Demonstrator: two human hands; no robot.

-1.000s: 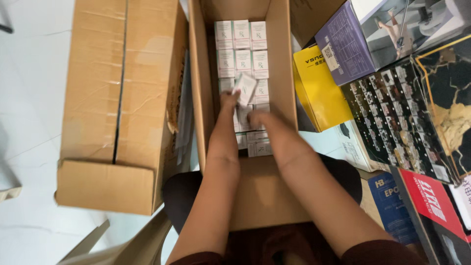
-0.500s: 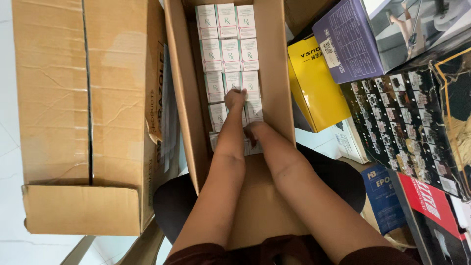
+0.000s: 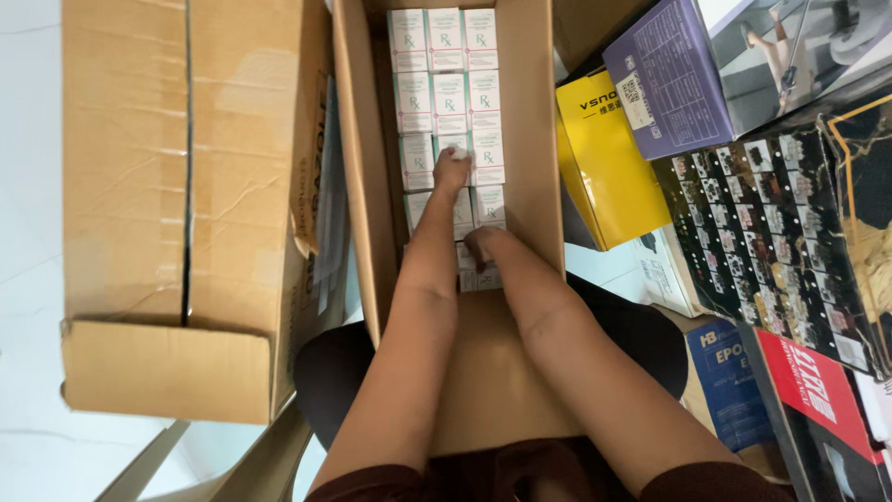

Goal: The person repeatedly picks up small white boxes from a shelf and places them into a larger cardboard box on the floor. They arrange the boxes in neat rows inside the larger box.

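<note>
Right hand (image 3: 481,244) fingertips hidden among cartons (image 3: 450,93)

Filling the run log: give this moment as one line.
left hand: pressing small white cartons | right hand: on nearer cartons | open brown cardboard box: rows packed

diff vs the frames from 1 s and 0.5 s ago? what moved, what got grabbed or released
A second ago the left hand held one small white carton tilted above the rows. That carton is now down in the middle column of the small white cartons, with the hand pressing on top of it. The right hand stayed low on the near cartons. The open cardboard box and the yellow box beside it kept their places.
</note>
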